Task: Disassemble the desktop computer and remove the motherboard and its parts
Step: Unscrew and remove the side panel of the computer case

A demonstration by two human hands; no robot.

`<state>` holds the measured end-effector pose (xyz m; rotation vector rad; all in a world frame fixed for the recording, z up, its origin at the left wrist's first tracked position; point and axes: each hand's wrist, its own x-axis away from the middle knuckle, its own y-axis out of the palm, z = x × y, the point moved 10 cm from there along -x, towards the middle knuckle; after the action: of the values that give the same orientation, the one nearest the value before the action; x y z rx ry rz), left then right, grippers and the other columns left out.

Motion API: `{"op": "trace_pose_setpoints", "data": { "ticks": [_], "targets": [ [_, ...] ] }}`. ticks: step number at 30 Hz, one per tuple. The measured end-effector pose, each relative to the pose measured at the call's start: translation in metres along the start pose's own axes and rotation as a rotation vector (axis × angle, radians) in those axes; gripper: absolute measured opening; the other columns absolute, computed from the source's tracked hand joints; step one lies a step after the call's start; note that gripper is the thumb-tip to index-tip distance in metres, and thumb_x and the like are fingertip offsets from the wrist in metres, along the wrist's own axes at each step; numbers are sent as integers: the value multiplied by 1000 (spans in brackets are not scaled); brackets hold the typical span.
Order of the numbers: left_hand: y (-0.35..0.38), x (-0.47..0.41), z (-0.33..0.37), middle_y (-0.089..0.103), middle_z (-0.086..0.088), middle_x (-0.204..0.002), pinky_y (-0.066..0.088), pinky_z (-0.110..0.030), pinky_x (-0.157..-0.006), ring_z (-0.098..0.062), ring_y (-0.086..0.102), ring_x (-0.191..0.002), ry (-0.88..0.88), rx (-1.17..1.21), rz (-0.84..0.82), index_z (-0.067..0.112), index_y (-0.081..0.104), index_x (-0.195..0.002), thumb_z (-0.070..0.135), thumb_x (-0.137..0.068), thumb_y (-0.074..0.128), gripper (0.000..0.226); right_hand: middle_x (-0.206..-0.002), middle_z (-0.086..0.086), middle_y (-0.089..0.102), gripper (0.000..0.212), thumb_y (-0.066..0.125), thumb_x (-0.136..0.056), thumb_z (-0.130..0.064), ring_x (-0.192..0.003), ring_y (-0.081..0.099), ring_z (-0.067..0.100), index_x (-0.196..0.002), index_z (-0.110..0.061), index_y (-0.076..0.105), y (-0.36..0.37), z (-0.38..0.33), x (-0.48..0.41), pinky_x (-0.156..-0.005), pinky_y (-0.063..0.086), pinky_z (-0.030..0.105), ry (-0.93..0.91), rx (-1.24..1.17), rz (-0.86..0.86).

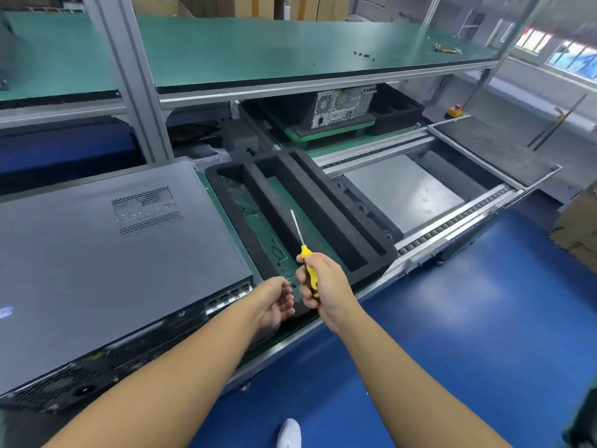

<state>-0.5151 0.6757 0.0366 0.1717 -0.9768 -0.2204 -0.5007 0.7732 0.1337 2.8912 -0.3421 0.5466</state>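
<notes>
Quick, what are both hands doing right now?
Left hand: fingers loosely curled; cannot tell if anything small is inside.
Right hand: closed around the yellow screwdriver, tip pointing up.

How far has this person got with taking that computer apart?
Early days. Done: nothing visibly; the computer case lies flat with its cover on. In hand: the right hand grips a yellow screwdriver, the left hand is cupped beside it, contents unclear. Left: opening the case and lifting out the motherboard.
</notes>
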Motion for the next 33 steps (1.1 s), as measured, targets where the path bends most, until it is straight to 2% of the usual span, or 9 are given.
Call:
{"op": "trace_pose_setpoints", "data": {
  "ticks": [4, 7, 10, 14, 18, 20, 22, 27, 33],
  "targets": [
    [32, -38, 26, 49, -6, -71, 45, -28, -60, -18, 49, -60, 51, 63, 62, 10, 49, -76, 12, -95, 44, 20, -69, 0, 55, 20, 50, -95, -27, -50, 41, 12, -105, -13, 59, -39, -7, -36, -41, 28, 23, 53, 179, -2],
    [50, -66, 33, 56, -13, -99, 46, -35, -91, -25, 57, -97, 14, 95, 33, 3, 52, -105, 33, -99, 49, 30, -69, -4, 57, 18, 50, -96, -32, -53, 44, 12, -107, -20, 56, -62, -7, -57, -42, 32, 24, 79, 307, -5],
    [64, -87, 41, 51, -9, -105, 21, -39, -117, -22, 47, -108, -17, 113, -13, 5, 48, -113, 49, -97, 46, 47, -67, -6, 57, 18, 49, -96, -34, -54, 44, 11, -106, -20, 55, -78, -6, -73, -43, 31, 24, 105, 327, -9],
    [67, -97, 45, 22, -2, -162, -1, -41, -121, -14, 16, -149, -13, 70, -7, 11, 26, -154, 61, -96, 37, 77, -67, -7, 57, 18, 50, -95, -33, -53, 44, 10, -107, -22, 55, -84, 0, -86, -43, 32, 24, 136, 321, -33],
    [83, -75, 71, 34, 3, -157, 11, -43, -119, -16, 27, -146, 171, -68, -69, 19, 39, -149, 50, -98, 39, 60, -69, -7, 58, 17, 49, -92, -31, -55, 47, 10, -107, -23, 53, -73, -6, -99, -45, 36, 25, 98, 313, -58],
    [91, -50, 100, 63, -14, -113, 41, -40, -97, -25, 61, -98, 361, -197, -118, 17, 66, -109, 33, -95, 45, 30, -71, -4, 58, 17, 50, -91, -26, -56, 50, 10, -107, -21, 52, -58, -15, -105, -47, 40, 26, 47, 289, -57],
    [76, -19, 137, 67, -12, -86, 49, -25, -65, -19, 59, -63, 591, -399, 0, 18, 67, -93, 16, -94, 43, 23, -71, -2, 57, 18, 49, -88, -22, -56, 51, 10, -106, -21, 52, -36, -24, -109, -49, 42, 25, -11, 289, -58],
    [-3, 71, 198, 62, 9, -116, 45, -24, -92, -7, 57, -105, 1095, -1072, 373, 22, 64, -111, 8, -93, 47, 29, -70, 0, 46, 9, 45, -82, -22, -55, 42, 15, -91, -22, 46, 45, -37, -104, -52, 37, 32, -97, 395, -163],
    [-168, 98, 164, 4, 6, -166, 8, -42, -120, -14, 4, -151, 727, -1553, 531, 25, 27, -154, 77, -82, 47, 92, -74, -3, 57, 6, 49, -91, -23, -66, 49, 19, -93, -18, 49, 158, -47, -68, -60, 39, 32, -345, 783, -292]
  ]
}}
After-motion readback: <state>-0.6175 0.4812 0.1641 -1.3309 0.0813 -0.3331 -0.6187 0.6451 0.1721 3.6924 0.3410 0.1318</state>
